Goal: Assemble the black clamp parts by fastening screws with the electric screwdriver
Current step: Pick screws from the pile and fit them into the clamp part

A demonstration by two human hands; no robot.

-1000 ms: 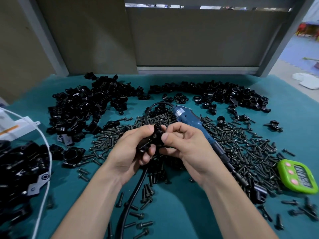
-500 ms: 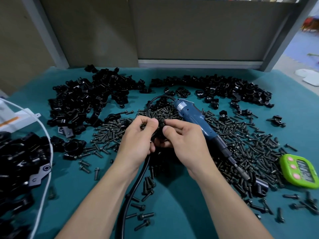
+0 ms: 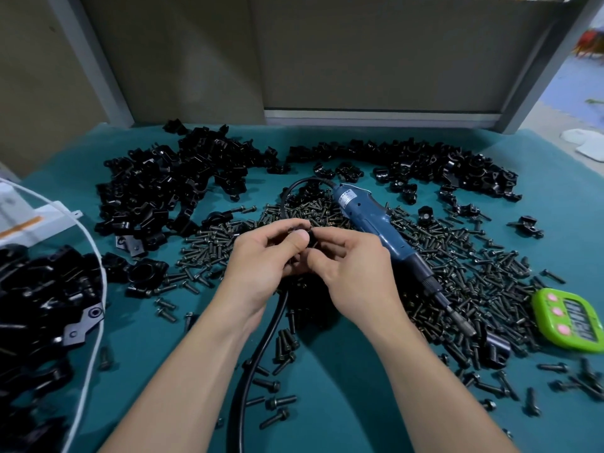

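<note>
A: Teal mat (image 3: 343, 387), worker's view. Where is the black clamp part (image 3: 307, 238)?
B: Between left hand (image 3: 264, 259) and right hand (image 3: 353, 266), over the screws (image 3: 457, 256). Both seemingly pinch it. Alongside lies the electric screwdriver (image 3: 376, 223).

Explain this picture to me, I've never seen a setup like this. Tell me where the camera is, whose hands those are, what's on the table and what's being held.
No machine here: a person works bare-handed, and the camera sits on their head, looking down. On the teal table lie heaps of black clamp parts, a spread of screws, a blue electric screwdriver with its cable, and a green timer. The left hand and right hand together pinch one small clamp part; the screwdriver lies untouched.
</note>
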